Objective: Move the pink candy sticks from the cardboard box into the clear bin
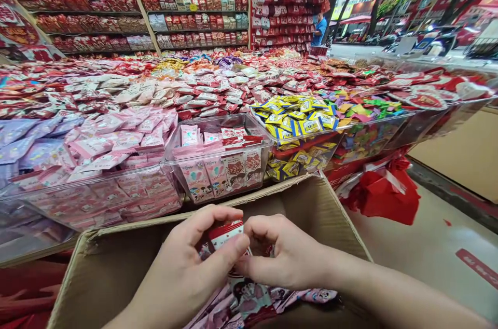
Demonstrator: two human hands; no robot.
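Note:
Above an open cardboard box [112, 256], my left hand [194, 261] is closed round small red and white candy packets [226, 232], its thumb across their front. My right hand [286, 254] curls in from the right against the same packets, fingers bent and thumb below. Both hands nearly touch. Beneath them, pink and white packets [249, 295] lie in the box, partly covered by my hands. Just beyond the box stands a clear bin [221, 176] of pink and red packets.
Clear bins of pink packets [109, 147] and yellow packets [299, 116] line the box's far side. A red bag [385, 194] rests on the floor at right. Stocked shelves [198, 23] stand behind, and a person in blue [319, 30] is in the distance.

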